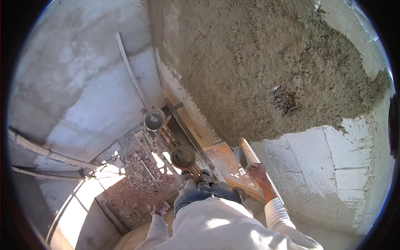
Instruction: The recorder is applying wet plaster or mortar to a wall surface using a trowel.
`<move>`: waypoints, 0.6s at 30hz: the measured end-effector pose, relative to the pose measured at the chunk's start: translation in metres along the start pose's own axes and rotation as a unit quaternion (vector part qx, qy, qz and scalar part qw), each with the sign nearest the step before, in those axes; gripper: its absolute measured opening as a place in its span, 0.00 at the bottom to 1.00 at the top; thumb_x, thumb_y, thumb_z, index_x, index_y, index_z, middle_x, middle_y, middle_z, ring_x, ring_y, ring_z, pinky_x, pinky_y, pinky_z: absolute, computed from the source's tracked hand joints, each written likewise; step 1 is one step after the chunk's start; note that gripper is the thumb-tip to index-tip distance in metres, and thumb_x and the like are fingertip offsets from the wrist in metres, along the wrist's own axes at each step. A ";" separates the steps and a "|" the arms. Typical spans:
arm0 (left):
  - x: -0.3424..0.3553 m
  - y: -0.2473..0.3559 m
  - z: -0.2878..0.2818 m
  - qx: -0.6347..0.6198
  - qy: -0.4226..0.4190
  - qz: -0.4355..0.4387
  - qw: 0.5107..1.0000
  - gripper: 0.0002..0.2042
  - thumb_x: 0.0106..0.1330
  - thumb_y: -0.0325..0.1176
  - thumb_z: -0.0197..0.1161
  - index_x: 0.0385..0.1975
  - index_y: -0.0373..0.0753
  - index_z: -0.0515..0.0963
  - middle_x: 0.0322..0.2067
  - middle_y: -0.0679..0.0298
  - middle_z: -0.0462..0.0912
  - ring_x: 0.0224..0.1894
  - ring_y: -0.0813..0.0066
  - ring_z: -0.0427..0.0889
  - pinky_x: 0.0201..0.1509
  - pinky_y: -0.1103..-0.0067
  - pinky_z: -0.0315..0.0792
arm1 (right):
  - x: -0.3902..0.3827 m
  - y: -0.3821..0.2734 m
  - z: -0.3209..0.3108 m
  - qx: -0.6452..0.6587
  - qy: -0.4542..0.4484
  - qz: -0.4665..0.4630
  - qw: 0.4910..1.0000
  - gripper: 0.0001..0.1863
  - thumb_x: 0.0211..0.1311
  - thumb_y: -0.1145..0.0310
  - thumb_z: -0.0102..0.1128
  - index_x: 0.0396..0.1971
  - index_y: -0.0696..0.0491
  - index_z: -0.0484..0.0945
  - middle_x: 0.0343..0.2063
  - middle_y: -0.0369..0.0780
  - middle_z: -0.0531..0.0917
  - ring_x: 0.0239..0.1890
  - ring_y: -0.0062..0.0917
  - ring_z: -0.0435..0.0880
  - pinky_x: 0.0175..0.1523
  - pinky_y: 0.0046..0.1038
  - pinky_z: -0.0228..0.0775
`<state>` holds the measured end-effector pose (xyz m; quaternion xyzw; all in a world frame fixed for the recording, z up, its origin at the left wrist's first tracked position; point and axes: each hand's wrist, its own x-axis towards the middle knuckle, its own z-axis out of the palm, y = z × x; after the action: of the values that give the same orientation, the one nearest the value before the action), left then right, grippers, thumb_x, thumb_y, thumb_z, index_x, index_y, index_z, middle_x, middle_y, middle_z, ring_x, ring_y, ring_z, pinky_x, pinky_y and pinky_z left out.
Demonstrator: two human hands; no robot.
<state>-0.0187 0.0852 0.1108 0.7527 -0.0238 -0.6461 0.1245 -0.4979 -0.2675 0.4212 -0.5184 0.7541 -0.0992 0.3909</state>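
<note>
My right hand (259, 174) is closed, right of my body and close to the wall. A thin, dark grey flat blade (243, 158), which looks like a trowel, projects beyond its fingers; the handle is hidden in the grip. Just beside that hand, a long pale straight board (250, 152) slants along the wall, partly covered by my forearm. My left hand (158, 209) hangs low by my left side, near a small pale patch; its fingers are too small and unclear to read. Rough wet mortar (250, 71) coats the wall's upper part, above bare pale blocks (310, 154).
Ahead of my feet stand a bucket (154, 120) and a round mortar pan (183, 157), among planks (191, 135). Rubble (143, 175) covers the floor at left. A thin strip (129, 68) leans on the left wall, and conduits (50, 153) run across the far left.
</note>
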 end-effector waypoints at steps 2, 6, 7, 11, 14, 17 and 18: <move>-0.006 0.066 -0.039 -0.325 -0.018 0.142 0.935 0.18 0.73 0.38 0.60 0.58 0.35 0.76 0.40 0.57 0.87 0.38 0.66 0.89 0.35 0.74 0.80 | 0.029 0.042 0.061 -0.056 -0.066 -0.030 0.996 0.16 0.56 0.61 0.70 0.28 0.62 0.86 0.24 0.49 0.87 0.25 0.37 0.86 0.36 0.39 0.78; -0.070 0.236 0.009 -0.195 0.010 0.276 0.941 0.08 0.70 0.35 0.65 0.36 0.36 0.82 0.24 0.66 0.81 0.23 0.78 0.78 0.23 0.78 0.72 | 0.050 0.056 0.090 -0.120 -0.139 -0.022 0.983 0.17 0.57 0.60 0.67 0.29 0.63 0.86 0.18 0.43 0.84 0.21 0.31 0.85 0.32 0.37 0.79; -0.082 0.238 0.003 -0.186 0.017 0.324 0.928 0.07 0.70 0.35 0.65 0.33 0.37 0.83 0.22 0.67 0.79 0.21 0.80 0.76 0.23 0.78 0.71 | 0.051 0.042 0.104 -0.144 -0.145 -0.050 0.978 0.19 0.56 0.58 0.67 0.29 0.63 0.86 0.19 0.46 0.85 0.25 0.37 0.87 0.36 0.39 0.80; -0.079 0.190 0.038 -0.194 0.093 0.221 0.951 0.08 0.68 0.31 0.64 0.40 0.34 0.82 0.22 0.68 0.77 0.21 0.79 0.75 0.25 0.79 0.69 | 0.063 0.041 0.144 -0.234 -0.150 -0.116 0.954 0.26 0.52 0.54 0.65 0.36 0.66 0.85 0.36 0.62 0.86 0.43 0.55 0.87 0.50 0.46 0.80; -0.050 0.002 0.025 -0.117 0.240 0.102 0.958 0.18 0.63 0.30 0.62 0.51 0.31 0.80 0.39 0.44 0.88 0.42 0.59 0.89 0.45 0.69 0.82 | 0.038 -0.003 0.193 -0.227 -0.258 -0.054 0.937 0.34 0.52 0.54 0.64 0.49 0.70 0.80 0.50 0.67 0.82 0.55 0.58 0.82 0.60 0.47 0.76; -0.044 -0.103 0.081 0.361 0.140 0.040 0.921 0.20 0.63 0.40 0.65 0.55 0.43 0.82 0.48 0.46 0.87 0.51 0.48 0.86 0.57 0.62 0.78 | 0.043 -0.009 0.170 -0.236 -0.328 -0.019 0.914 0.35 0.52 0.54 0.64 0.52 0.69 0.79 0.51 0.66 0.81 0.56 0.57 0.82 0.62 0.47 0.75; -0.033 -0.097 0.119 0.366 0.089 0.044 0.925 0.20 0.64 0.41 0.65 0.55 0.44 0.82 0.48 0.47 0.87 0.52 0.48 0.85 0.58 0.62 0.78 | 0.052 0.006 0.153 -0.247 -0.305 -0.006 0.920 0.35 0.52 0.54 0.64 0.52 0.69 0.79 0.51 0.66 0.81 0.56 0.57 0.82 0.62 0.47 0.75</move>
<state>-0.1530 0.1667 0.1060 0.7987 -0.2801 -0.5165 -0.1299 -0.4046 -0.2707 0.2896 -0.6084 0.5957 0.2506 0.4606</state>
